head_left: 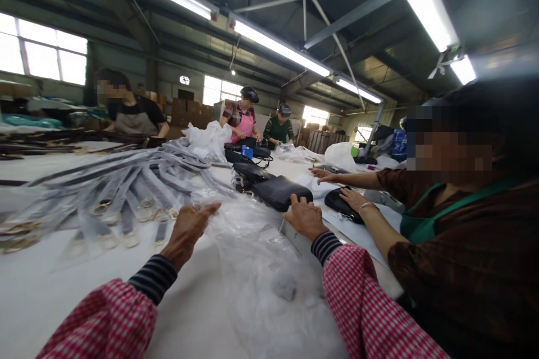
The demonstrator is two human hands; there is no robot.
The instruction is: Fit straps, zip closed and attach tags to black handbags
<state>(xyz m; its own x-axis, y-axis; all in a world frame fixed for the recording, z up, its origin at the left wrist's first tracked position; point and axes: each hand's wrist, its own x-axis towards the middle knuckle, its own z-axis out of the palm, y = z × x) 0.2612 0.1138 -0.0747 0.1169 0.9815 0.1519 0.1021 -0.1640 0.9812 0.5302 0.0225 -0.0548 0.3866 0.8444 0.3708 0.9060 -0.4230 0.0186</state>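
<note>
My left hand is closed, thumb and forefinger together, at the upper edge of a clear plastic bag that spreads crumpled across the white table. My right hand has bent fingers over the near edge of a black handbag, with the thumb at its near side. The handbag lies flat, and another black bag sits just behind it. Left of my left hand is a heap of belts in clear sleeves, their gold-coloured buckles toward me.
Close on my right, a co-worker in a green apron rests a hand on a black pouch. Other people work across the table. Dark straps lie far left, near crumpled white plastic and a small blue item.
</note>
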